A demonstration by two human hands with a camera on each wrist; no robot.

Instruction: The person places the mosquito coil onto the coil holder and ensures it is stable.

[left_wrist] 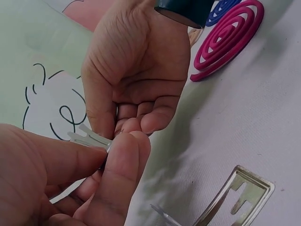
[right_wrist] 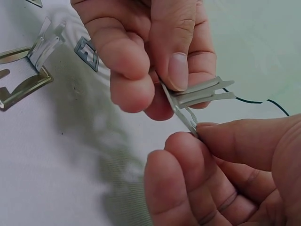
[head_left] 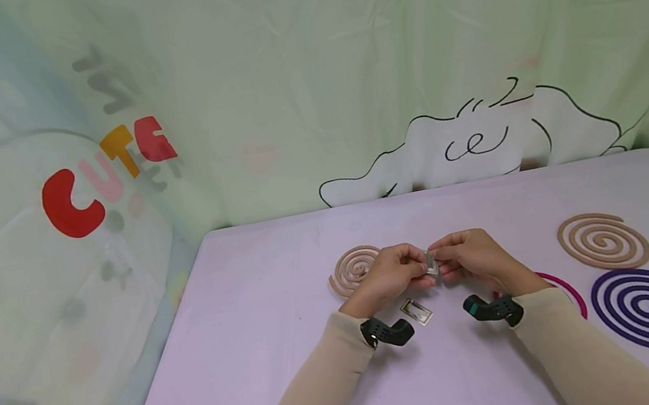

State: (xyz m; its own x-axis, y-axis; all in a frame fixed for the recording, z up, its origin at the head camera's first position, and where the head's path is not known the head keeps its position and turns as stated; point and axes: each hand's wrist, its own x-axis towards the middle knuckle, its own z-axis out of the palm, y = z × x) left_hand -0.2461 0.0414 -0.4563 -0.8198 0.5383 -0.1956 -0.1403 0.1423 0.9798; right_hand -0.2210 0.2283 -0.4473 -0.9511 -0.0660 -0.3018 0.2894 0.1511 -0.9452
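I hold one thin metal stand [right_wrist: 193, 97] above the desk [head_left: 229, 364], between my two hands. My left hand [head_left: 391, 274] pinches it with thumb and finger beside its forked tabs [right_wrist: 207, 87], and my right hand [head_left: 478, 253] pinches its lower edge. At the pinching fingertips only the metal is between; my other fingers are loosely curled.

If I press too strongly, I think a tab may bend too far or become weak at its fold, because the sheet looks thin. If my hands push unevenly, the stand could twist, or slip from such small grips and fall. The cut edges may also be sharp, so a slip could scratch me. A second stand [left_wrist: 256, 194] lies on the desk near my left arm [head_left: 315, 392], which could knock it if lowered carelessly. The magenta coil [left_wrist: 221, 40] is partly hidden below my right arm [head_left: 577, 339]; it would probably break under weight.

As for writing, the backdrop cloth [head_left: 273, 59] has coloured letters [head_left: 119, 144] which seem to spell "CUTE", though the last one is oddly shaped. Nearby grey letters [head_left: 101, 81] are too blurred for reading. On metal and coil I see no brand.
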